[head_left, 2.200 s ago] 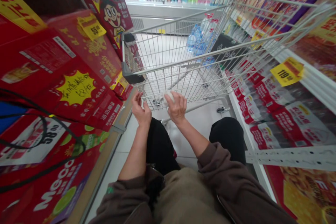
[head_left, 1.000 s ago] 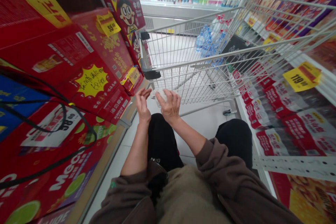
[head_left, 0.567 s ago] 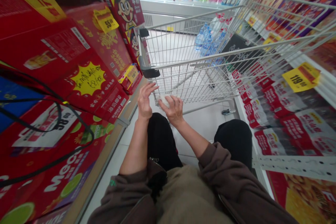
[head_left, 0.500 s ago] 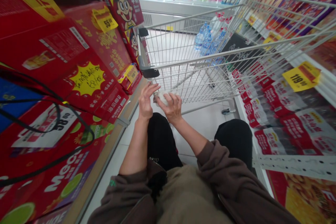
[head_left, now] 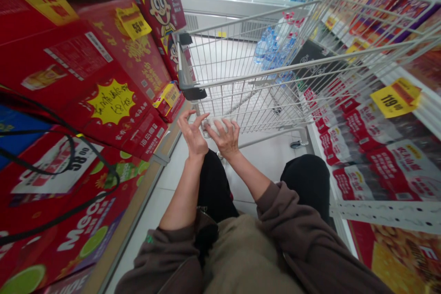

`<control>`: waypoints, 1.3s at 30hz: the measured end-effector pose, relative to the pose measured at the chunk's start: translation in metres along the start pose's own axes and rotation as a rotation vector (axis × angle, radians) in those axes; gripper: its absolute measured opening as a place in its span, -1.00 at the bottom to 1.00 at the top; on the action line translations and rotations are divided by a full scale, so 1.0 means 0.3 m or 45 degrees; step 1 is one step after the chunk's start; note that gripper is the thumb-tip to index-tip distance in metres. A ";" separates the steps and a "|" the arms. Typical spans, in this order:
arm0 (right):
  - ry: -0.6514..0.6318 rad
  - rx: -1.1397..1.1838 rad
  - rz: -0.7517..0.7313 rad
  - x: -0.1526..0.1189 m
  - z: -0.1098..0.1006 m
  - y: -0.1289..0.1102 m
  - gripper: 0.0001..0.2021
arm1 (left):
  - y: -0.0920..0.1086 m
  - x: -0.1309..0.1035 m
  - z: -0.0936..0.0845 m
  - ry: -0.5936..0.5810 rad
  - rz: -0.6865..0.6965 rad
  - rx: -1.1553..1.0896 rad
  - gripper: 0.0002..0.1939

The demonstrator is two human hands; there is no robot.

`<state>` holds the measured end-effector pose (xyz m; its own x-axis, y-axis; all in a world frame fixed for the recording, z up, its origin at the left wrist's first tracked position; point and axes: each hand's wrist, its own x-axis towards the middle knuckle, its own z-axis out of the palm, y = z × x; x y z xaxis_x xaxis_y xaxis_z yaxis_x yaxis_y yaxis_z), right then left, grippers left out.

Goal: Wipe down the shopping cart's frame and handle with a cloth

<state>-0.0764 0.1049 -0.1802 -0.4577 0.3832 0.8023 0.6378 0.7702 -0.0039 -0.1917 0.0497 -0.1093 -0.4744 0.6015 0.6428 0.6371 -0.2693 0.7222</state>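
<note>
Here, a pale, crumpled-looking wad (head_left: 212, 121) lies beneath the curled right hand (head_left: 225, 138), which grips it; the left hand (head_left: 194, 134), fingers parted, is just beside.

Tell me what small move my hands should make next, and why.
Probably bring your left hand in to steady the pale, blurred item: your right hand appears to hold it alone, while the left, fingers bent and apart, is close beside it and seems to hold nothing.
</note>
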 end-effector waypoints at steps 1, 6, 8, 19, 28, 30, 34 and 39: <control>-0.040 0.002 -0.015 -0.003 0.003 0.007 -0.71 | 0.005 -0.004 0.009 0.011 0.037 0.031 -0.09; -0.078 -0.051 -0.006 -0.088 0.025 0.011 -0.79 | -0.002 -0.009 0.037 -0.177 0.108 0.050 -0.11; -0.027 -0.029 0.041 -0.113 0.021 0.014 -0.77 | -0.007 -0.010 0.035 -0.220 0.072 0.042 -0.11; -0.024 0.020 0.235 -0.049 0.012 0.102 -0.70 | -0.010 -0.009 0.056 -0.245 -0.005 0.056 -0.09; 0.149 -0.041 0.160 -0.038 -0.047 0.124 -0.66 | 0.031 -0.012 0.070 -0.064 0.030 0.128 -0.18; 0.118 -0.037 0.197 -0.014 -0.050 0.142 -0.65 | 0.056 -0.012 0.085 0.017 0.073 0.188 -0.23; -0.003 -0.003 0.197 -0.049 -0.029 0.154 -0.68 | 0.075 -0.005 0.119 -0.117 0.122 0.215 -0.25; -0.082 0.027 0.188 -0.134 -0.025 0.149 -0.66 | 0.032 -0.004 0.131 -0.325 0.087 0.212 -0.24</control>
<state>-0.0247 0.1201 -0.2082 -0.3991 0.5241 0.7523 0.6881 0.7135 -0.1320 -0.1610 0.0759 -0.1132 -0.2729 0.7613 0.5882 0.7630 -0.2011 0.6143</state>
